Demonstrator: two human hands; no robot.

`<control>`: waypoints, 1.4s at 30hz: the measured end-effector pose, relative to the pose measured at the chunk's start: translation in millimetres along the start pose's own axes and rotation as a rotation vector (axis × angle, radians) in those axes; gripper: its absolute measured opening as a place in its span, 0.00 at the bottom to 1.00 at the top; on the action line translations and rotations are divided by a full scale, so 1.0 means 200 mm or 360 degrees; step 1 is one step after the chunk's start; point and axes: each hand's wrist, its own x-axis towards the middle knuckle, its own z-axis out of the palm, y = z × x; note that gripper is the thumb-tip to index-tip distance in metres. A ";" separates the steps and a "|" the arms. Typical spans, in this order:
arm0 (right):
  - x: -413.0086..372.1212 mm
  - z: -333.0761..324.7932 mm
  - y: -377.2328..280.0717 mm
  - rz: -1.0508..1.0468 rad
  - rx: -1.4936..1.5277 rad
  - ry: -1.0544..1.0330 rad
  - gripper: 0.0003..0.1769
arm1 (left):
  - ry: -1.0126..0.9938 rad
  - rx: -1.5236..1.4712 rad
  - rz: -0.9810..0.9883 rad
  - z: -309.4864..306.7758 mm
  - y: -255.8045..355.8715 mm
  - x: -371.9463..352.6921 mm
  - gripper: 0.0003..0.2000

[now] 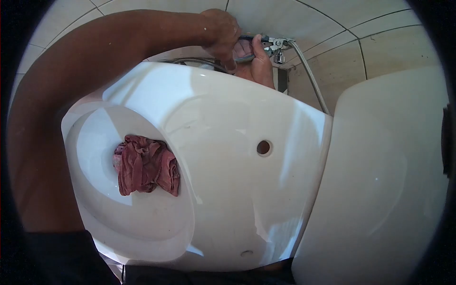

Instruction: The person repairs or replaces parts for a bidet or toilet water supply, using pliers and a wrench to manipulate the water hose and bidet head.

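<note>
My left arm reaches over the white toilet bowl [228, 142] to the tiled wall behind it. There my left hand [219, 33] is closed around the dark handles of a pair of pliers [248, 39]. The pliers' jaws meet a chrome angle valve [278, 47] on the wall. My right hand [259, 64] rises from behind the bowl's rim, its thumb pressed along the pliers next to the valve. The rest of that hand is hidden by the bowl.
A crumpled dark red rag [145, 165] lies inside the bowl opening. A grey flexible hose [311, 76] runs down from the valve. A white ceramic tank piece [380, 180] stands at the right. The bowl's back has a round bolt hole [263, 147].
</note>
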 end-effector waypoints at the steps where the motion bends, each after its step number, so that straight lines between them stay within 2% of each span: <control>1: 0.00 -0.01 0.00 -0.0003 -0.0004 0.0002 0.28 | 0.0004 -0.0002 0.0003 0.02 -0.01 0.01 0.28; 3: -0.03 0.02 0.00 0.0029 -0.0127 0.0099 0.30 | -0.0005 -0.0612 0.0025 0.11 -0.04 0.05 0.27; 4: -0.03 0.03 0.01 0.0036 -0.0124 0.0101 0.30 | -0.0011 -0.0614 0.0022 0.14 -0.09 0.08 0.27; 6: -0.02 0.02 0.03 -0.0116 -0.0213 0.0244 0.31 | -0.0573 -0.1742 -0.0037 0.18 -0.18 0.12 0.29; 10: -0.02 0.04 0.02 -0.0012 -0.0179 0.0132 0.31 | -0.0739 -0.2076 0.0010 0.27 -0.22 0.11 0.33; 12: -0.03 0.07 0.03 -0.0068 -0.0308 0.0254 0.33 | -0.0982 -0.2319 0.0215 0.27 -0.20 0.13 0.36; 13: -0.04 0.08 0.03 -0.0068 -0.0309 0.0252 0.33 | -0.0980 -0.2319 0.0214 0.27 -0.20 0.12 0.36; 15: -0.06 0.08 0.01 -0.0052 -0.0474 0.0389 0.33 | -0.1302 -0.2578 0.0288 0.27 -0.18 0.12 0.33; 18: -0.05 0.07 0.00 -0.0045 -0.0451 0.0311 0.32 | -0.1141 -0.2751 0.0236 0.29 -0.16 0.09 0.36; 19: -0.05 0.05 0.01 -0.0053 -0.0453 0.0321 0.32 | -0.1150 -0.2746 0.0246 0.30 -0.15 0.10 0.36; 21: -0.03 0.04 0.02 -0.0094 -0.0415 0.0378 0.31 | -0.0938 -0.2594 0.0212 0.32 -0.15 0.12 0.26; 22: -0.03 0.03 0.01 -0.0099 -0.0411 0.0380 0.31 | -0.0942 -0.2589 0.0213 0.33 -0.15 0.13 0.26; 24: -0.02 -0.02 -0.02 -0.0021 -0.0711 0.0405 0.31 | -0.0794 -0.2425 -0.0013 0.31 -0.13 0.12 0.18; 27: -0.10 -0.12 -0.07 -0.0062 -0.0956 0.0540 0.33 | -0.0693 -0.2348 0.0021 0.30 -0.14 0.12 0.17; 30: -0.34 -0.32 0.00 -0.0689 -0.1438 0.0649 0.30 | -0.0650 -0.2387 0.0107 0.33 -0.15 0.14 0.17; 31: -0.40 -0.37 0.00 -0.0782 -0.1578 0.0706 0.29 | -0.0652 -0.2388 0.0109 0.33 -0.15 0.15 0.17; 36: -0.62 -0.57 -0.09 -0.0784 -0.2075 0.0969 0.28 | -0.0661 -0.2277 0.0036 0.32 -0.15 0.15 0.20; 42: -0.64 -0.65 -0.27 -0.0673 -0.2332 0.1020 0.25 | -0.0640 -0.2200 0.0013 0.32 -0.13 0.15 0.24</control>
